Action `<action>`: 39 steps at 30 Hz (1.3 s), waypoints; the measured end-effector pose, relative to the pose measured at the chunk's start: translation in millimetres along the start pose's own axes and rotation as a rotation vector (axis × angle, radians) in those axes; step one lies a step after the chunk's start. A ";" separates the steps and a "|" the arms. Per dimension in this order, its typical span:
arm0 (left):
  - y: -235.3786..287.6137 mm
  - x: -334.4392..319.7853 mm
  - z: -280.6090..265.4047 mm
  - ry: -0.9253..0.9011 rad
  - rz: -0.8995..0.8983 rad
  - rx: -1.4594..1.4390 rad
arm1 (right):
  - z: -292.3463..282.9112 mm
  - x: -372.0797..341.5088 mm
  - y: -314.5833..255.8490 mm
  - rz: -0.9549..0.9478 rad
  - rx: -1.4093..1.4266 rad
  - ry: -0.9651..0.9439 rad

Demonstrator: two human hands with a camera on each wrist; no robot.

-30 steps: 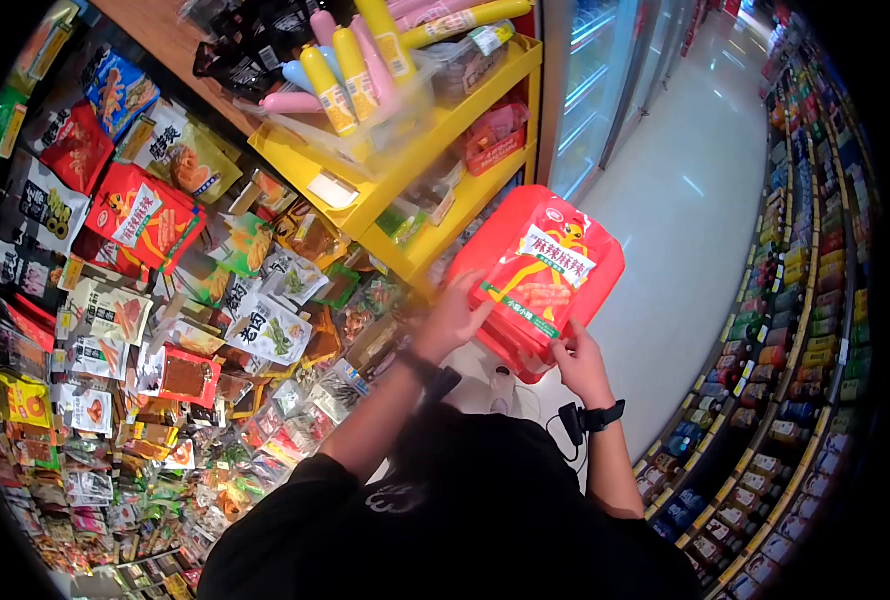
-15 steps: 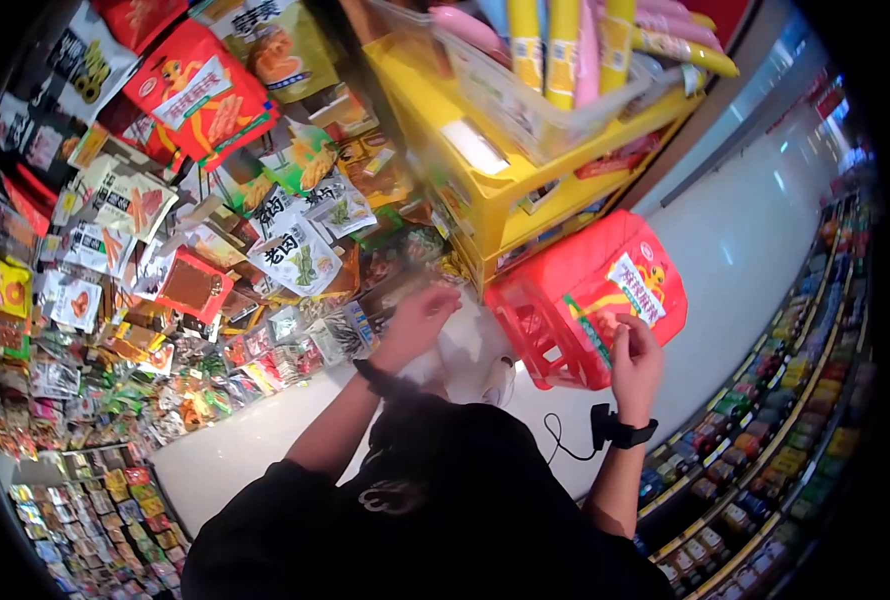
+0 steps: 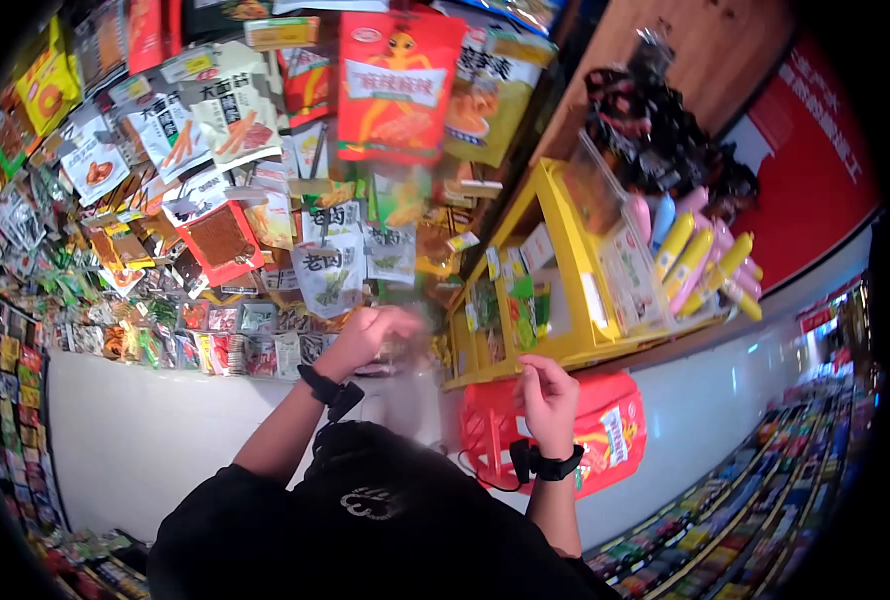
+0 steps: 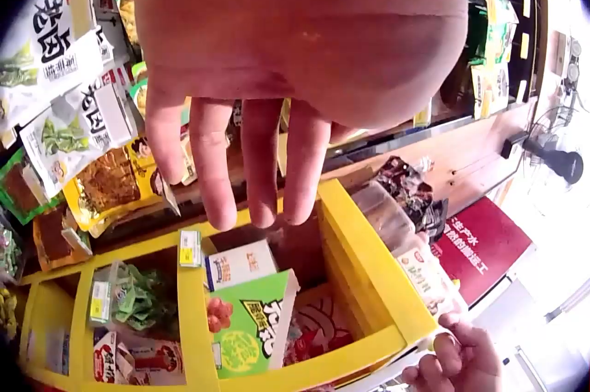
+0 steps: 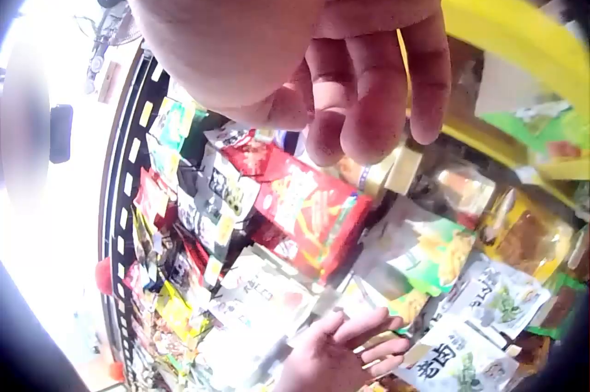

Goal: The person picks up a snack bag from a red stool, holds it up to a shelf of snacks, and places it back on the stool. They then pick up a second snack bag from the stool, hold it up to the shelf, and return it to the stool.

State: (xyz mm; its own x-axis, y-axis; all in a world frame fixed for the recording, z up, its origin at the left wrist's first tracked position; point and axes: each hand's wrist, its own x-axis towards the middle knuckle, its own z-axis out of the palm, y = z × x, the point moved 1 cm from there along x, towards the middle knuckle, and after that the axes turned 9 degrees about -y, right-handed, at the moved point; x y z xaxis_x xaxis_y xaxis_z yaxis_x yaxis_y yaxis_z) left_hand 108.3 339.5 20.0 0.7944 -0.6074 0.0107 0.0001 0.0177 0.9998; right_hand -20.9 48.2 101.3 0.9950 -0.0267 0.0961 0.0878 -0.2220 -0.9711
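Note:
My left hand [image 3: 370, 335] is raised in front of the hanging snack packs, empty, its fingers hanging loose in the left wrist view. My right hand [image 3: 549, 400], empty with fingers loosely bent, is above the red basket [image 3: 482, 425]. On the basket lies a red snack bag [image 3: 610, 440]. Another red bag [image 3: 398, 85] hangs on the rack, beyond both hands. White pouches with dark lettering [image 3: 327, 275] hang just past the left hand. Neither hand touches a pack.
A yellow shelf unit [image 3: 605, 345] stands to the right of the rack, with a clear bin [image 3: 630, 270] of yellow and pink sticks on top. Black packets [image 3: 655, 130] lie behind it. Pale floor [image 3: 165, 420] shows at left; shelves of goods [image 3: 745, 500] line the right side.
Both hands have come off the red bag, which stays on the basket. The view has swung left toward the rack, and the hands have risen in front of it.

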 end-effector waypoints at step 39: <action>88.3 147.9 -244.6 0.115 0.169 0.397 | 74.4 322.4 -20.9 0.114 0.043 -0.623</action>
State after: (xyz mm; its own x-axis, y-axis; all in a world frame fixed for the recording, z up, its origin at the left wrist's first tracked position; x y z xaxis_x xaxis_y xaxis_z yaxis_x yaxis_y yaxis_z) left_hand 374.4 445.5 106.4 0.8258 -0.5291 0.1951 -0.3507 -0.2108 0.9125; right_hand 301.5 116.8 136.4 0.8382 0.5268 -0.1413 -0.0316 -0.2117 -0.9768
